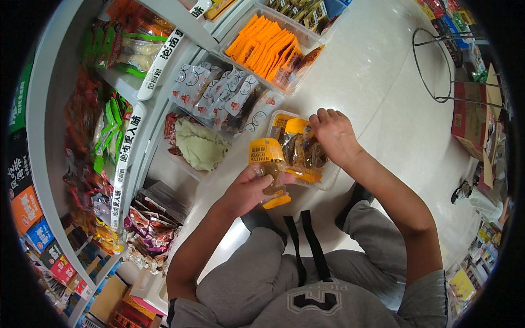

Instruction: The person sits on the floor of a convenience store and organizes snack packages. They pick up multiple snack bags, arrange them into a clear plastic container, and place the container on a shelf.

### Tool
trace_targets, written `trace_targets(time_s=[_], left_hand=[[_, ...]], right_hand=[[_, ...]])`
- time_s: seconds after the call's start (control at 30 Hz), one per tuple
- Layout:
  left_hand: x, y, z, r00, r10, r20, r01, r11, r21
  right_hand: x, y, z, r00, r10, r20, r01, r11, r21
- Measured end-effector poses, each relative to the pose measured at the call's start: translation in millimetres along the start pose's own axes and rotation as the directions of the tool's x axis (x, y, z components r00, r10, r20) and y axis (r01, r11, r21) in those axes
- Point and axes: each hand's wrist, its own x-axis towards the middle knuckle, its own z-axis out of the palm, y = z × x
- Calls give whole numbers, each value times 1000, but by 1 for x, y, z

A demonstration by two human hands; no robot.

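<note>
My left hand holds a clear plastic snack packet with a yellow printed top, its thumb across the front. Brown food shows through the film. To the right of that packet, a clear plastic tub on the floor contains several similar yellow-topped packets. Over the tub's right side, my right hand has its fingers curled beside the upper edge of one packet. Its thumb and fingertips are hidden, so I cannot see whether it pinches anything.
Tubs of orange packets, grey-white packets and a pale green bag line the shelf's foot. Shelves of snacks rise at left. On the right are a wire ring stand, a cardboard box and a person's shoe.
</note>
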Motion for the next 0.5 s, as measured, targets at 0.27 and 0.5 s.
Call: trace_targets(time_s=[0.27,0.5], left_hand=[[0,7,-1,997,-35,-63,36,999,27],[0,14,-8,997,68,-21,-68,998,19]], right_hand=[[32,2,-7,907,-341,-246,381,914,140],[11,1,-42,934,-349,-77,357,919,167]])
